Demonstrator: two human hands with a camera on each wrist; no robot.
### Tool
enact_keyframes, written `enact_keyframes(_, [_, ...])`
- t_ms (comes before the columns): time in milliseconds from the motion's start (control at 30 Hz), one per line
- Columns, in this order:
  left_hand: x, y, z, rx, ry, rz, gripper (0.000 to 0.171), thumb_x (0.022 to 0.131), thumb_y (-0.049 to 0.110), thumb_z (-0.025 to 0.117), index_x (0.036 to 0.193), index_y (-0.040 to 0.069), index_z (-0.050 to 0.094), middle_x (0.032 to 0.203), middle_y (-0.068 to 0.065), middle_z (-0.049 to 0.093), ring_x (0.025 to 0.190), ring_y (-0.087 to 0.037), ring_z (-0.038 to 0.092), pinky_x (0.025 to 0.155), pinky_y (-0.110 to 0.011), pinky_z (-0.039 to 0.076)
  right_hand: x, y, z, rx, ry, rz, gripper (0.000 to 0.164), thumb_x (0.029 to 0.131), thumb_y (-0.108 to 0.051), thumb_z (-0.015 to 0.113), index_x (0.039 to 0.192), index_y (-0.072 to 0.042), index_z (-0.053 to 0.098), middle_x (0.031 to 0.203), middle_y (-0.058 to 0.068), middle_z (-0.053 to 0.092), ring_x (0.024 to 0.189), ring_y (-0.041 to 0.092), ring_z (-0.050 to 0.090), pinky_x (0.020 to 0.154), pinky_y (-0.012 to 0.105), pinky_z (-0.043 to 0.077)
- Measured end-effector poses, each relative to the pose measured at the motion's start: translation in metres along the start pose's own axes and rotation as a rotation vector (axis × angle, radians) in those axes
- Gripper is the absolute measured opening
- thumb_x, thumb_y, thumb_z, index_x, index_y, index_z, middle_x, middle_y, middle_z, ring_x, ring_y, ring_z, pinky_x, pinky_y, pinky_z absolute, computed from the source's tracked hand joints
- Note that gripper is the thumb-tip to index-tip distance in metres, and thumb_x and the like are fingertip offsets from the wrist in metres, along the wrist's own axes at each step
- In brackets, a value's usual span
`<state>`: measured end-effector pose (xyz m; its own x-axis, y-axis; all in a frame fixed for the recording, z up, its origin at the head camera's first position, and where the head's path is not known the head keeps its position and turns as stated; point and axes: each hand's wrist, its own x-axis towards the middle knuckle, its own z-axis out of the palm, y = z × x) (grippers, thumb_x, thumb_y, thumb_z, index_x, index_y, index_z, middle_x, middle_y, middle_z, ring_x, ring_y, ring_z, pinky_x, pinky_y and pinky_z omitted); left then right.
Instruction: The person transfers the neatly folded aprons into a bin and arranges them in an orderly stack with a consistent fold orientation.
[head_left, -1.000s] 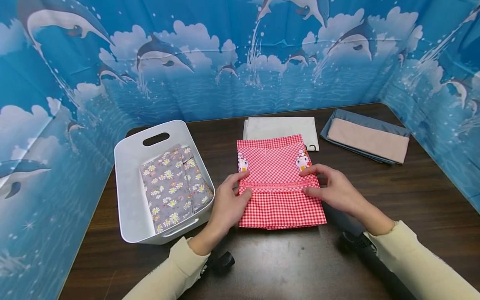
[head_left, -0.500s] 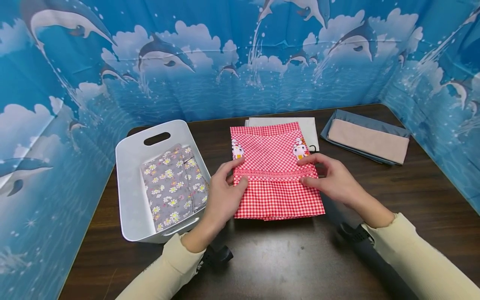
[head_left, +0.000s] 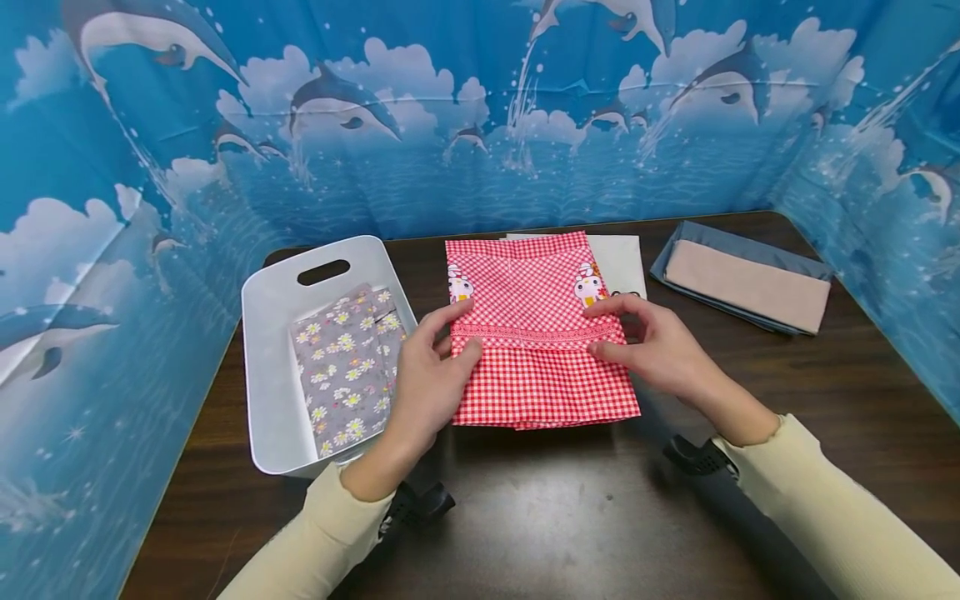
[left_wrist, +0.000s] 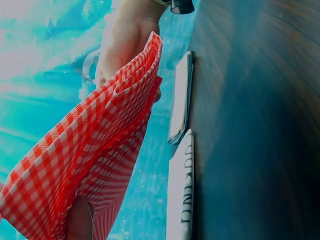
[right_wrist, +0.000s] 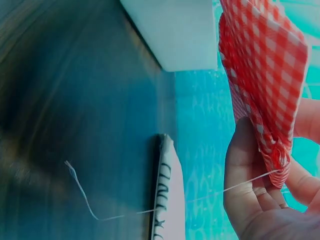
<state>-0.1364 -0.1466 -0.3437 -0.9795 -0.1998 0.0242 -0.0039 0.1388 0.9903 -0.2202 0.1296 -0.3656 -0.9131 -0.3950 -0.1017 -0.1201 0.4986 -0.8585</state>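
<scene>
Both hands hold a folded red-and-white checked cloth with cartoon figures, raised above the table. My left hand pinches its left edge, thumb on top. The right hand pinches the opposite edge; in the right wrist view its fingers lie under the fold and a loose white thread hangs from the cloth. In the left wrist view the layers of the checked cloth show from the side, well off the tabletop.
To the left stands a white bin with a folded grey daisy-print cloth inside. A folded white cloth with dark lettering lies behind the checked one. Folded blue-grey and beige cloths lie at the back right of the dark table.
The checked cloth, held by both hands, has moved up and to the left, towards the bin. It now hides more of the white cloth's left part.
</scene>
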Motion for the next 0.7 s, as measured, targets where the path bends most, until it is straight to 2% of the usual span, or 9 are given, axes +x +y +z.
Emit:
enact_keyframes(333, [0.001, 0.008, -0.024, 0.014, 0.028, -0.070, 0.049, 0.101, 0.002, 0.063, 0.149, 0.013, 0.063, 0.133, -0.023, 0.072, 0.105, -0.020, 0.077, 0.073, -0.023, 0.062, 0.013, -0.017, 0.013, 0.036, -0.038, -0.039, 0.046, 0.099, -0.026, 0.079, 0.143, -0.019, 0.064, 0.154, 0.011, 0.056, 0.129, 0.036, 0.066, 0.097, 0.040, 0.056])
enact_keyframes(500, [0.002, 0.013, -0.040, 0.040, 0.063, -0.110, 0.049, 0.103, 0.006, 0.064, 0.151, 0.016, 0.062, 0.136, -0.021, 0.073, 0.104, -0.018, 0.078, 0.073, -0.022, 0.062, 0.021, -0.024, 0.021, 0.060, -0.064, -0.084, 0.046, 0.101, -0.024, 0.077, 0.144, -0.017, 0.064, 0.152, 0.010, 0.058, 0.130, 0.034, 0.066, 0.097, 0.038, 0.056])
enact_keyframes(700, [0.001, 0.019, -0.055, 0.044, 0.102, -0.155, 0.048, 0.104, 0.009, 0.066, 0.151, 0.019, 0.062, 0.136, -0.020, 0.074, 0.096, -0.007, 0.077, 0.073, -0.022, 0.062, 0.028, -0.030, 0.029, 0.086, -0.088, -0.127, 0.044, 0.101, -0.025, 0.077, 0.143, -0.018, 0.065, 0.152, 0.008, 0.058, 0.130, 0.032, 0.066, 0.098, 0.040, 0.055])
